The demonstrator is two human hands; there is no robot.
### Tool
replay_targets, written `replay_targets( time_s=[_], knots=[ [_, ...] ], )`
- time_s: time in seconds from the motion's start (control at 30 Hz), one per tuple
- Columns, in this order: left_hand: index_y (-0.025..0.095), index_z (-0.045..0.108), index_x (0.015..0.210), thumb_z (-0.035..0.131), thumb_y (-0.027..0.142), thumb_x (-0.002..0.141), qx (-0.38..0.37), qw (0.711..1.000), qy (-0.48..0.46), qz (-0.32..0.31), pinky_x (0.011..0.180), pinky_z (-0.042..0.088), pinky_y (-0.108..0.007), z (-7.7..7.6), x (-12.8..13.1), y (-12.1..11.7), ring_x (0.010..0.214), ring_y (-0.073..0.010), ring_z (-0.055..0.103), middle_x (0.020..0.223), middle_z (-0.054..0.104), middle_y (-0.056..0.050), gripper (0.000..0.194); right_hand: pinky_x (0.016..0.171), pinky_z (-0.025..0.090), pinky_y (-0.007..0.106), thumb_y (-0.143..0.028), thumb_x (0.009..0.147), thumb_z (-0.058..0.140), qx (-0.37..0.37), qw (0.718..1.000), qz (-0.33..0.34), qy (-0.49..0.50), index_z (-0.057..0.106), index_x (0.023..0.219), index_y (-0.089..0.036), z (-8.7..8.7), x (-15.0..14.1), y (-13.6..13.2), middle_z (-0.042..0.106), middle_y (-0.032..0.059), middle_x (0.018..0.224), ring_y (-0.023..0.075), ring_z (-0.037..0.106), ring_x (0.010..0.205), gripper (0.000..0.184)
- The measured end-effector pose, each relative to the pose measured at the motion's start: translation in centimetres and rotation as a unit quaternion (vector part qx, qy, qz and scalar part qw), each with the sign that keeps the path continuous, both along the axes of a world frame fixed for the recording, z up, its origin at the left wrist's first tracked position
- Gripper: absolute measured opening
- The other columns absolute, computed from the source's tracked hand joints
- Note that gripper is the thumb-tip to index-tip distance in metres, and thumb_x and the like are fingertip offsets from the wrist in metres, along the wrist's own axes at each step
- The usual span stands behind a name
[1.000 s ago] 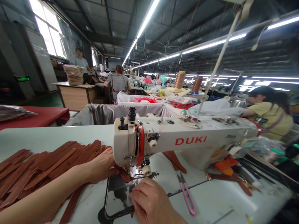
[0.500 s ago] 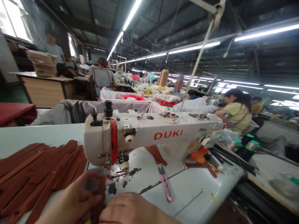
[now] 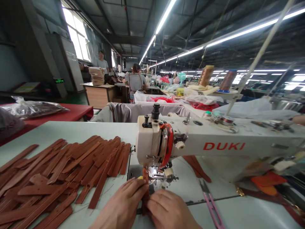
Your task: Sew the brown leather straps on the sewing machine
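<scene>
A brown leather strap (image 3: 145, 190) runs under the needle area of the white sewing machine (image 3: 152, 136). My left hand (image 3: 126, 200) is closed on its left edge, with a bit of yellow showing by the fingertips. From the right side my right hand (image 3: 166, 206) grips the same strap, its fingers bent against it. Both hands are just in front of the presser foot (image 3: 157, 175). Pink-handled thread snips (image 3: 211, 205) lie on the table to the right of my right hand.
Many brown leather straps (image 3: 78, 165) lie heaped on the table at left. Two more straps (image 3: 197, 168) rest behind the machine arm. A red table (image 3: 78, 111) bears a plastic bag. Thread cones (image 3: 206, 76) stand behind; co-workers are further back.
My view has swung left, so the machine sits further right in it. Both hands have come together on the strap, which has moved up to the presser foot.
</scene>
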State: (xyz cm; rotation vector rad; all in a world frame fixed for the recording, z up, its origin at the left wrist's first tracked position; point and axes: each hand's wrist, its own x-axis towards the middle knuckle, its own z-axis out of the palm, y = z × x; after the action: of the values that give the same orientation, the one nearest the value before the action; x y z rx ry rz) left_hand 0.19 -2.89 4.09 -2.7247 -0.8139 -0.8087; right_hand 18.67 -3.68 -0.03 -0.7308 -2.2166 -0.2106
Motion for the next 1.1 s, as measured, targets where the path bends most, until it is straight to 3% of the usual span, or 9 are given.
replay_targets(
  time_s=[0.13,0.33,0.5,0.77,1.1],
  knots=[
    [0.007,0.064,0.105,0.039,-0.001,0.065,0.040,0.998,0.049,0.000,0.092,0.055,-0.026,0.1,0.5,0.7,0.095,-0.0204,0.070,0.102,0.075,-0.010,0.049,0.055,0.053,0.024,-0.005,0.089,0.038,0.016,1.000,-0.006,0.013,0.064,0.077,-0.015,0.1,0.0,0.3,0.065,0.0033,0.064,0.0158,0.058,0.058,0.031],
    [0.008,0.061,0.110,0.037,-0.003,0.068,0.007,1.000,0.015,-0.004,0.085,0.057,-0.022,-0.7,0.3,1.4,0.099,-0.0193,0.069,0.105,0.074,-0.011,0.050,0.057,0.054,0.024,-0.003,0.086,0.039,0.003,1.000,-0.009,0.011,0.064,0.077,-0.015,-0.2,0.2,0.6,0.065,0.0043,0.064,0.0163,0.060,0.060,0.029],
    [0.009,0.064,0.101,0.037,-0.002,0.068,0.045,0.999,0.020,0.007,0.093,0.053,-0.024,-0.4,0.6,1.2,0.090,-0.0185,0.071,0.097,0.076,-0.010,0.044,0.055,0.053,0.024,-0.007,0.087,0.041,-0.009,1.000,-0.005,0.008,0.063,0.075,-0.017,-0.4,0.4,0.8,0.065,0.0030,0.064,0.0159,0.058,0.058,0.027],
    [0.021,0.055,0.112,0.039,0.000,0.067,-0.027,0.998,-0.047,0.027,0.099,0.049,-0.023,-0.3,0.6,0.8,0.097,-0.0155,0.067,0.102,0.073,-0.003,0.052,0.058,0.054,0.027,-0.008,0.080,0.049,-0.031,0.999,-0.019,0.016,0.065,0.079,-0.015,-0.7,0.3,1.0,0.066,0.0057,0.069,0.0182,0.058,0.065,0.017],
    [0.010,0.058,0.102,0.038,-0.002,0.065,0.014,0.999,-0.014,0.030,0.095,0.051,-0.022,0.5,0.8,0.6,0.088,-0.0177,0.068,0.096,0.074,-0.009,0.044,0.067,0.056,0.029,-0.001,0.074,0.044,-0.049,0.998,-0.022,0.017,0.066,0.086,-0.012,-0.6,0.6,0.7,0.066,0.0086,0.077,0.0199,0.058,0.072,0.028]
  ],
)
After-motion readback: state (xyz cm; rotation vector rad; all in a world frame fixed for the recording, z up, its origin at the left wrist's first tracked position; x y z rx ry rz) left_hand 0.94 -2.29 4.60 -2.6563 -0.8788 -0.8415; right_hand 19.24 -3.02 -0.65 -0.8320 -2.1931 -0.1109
